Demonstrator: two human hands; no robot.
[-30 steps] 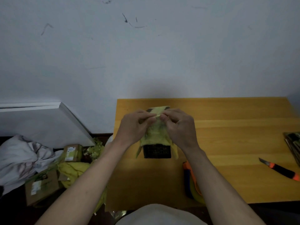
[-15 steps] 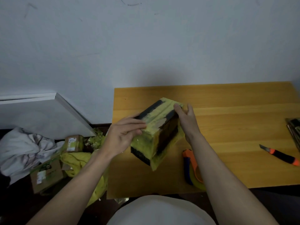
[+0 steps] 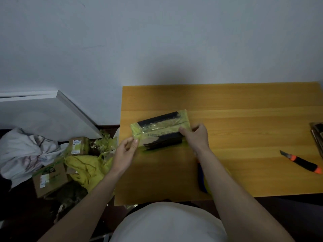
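Parcel: dark box wrapped in yellow-green plastic film w/ clear tape along the top. It's long side left-right, a bit tilted, over the left-rear part of the wooden table. Can't tell if it rests on the top or sits just above it.

Right hand grips the parcel's right end, w/ thumb on the top face and fingers curled round the end. Left hand is at the left end, w/ thumb & forefinger pinching the film's loose edge and the other fingers loosely curled.

An orange/blue tool lies on the table, partly hidden under the right forearm. An orange-black utility knife lies well apart on the right, blade out. Dark items sit at the table's far right edge.

On the floor left of the table: 2 cardboard boxes, crumpled yellow plastic, white cloth, and a white board leaning on the wall.
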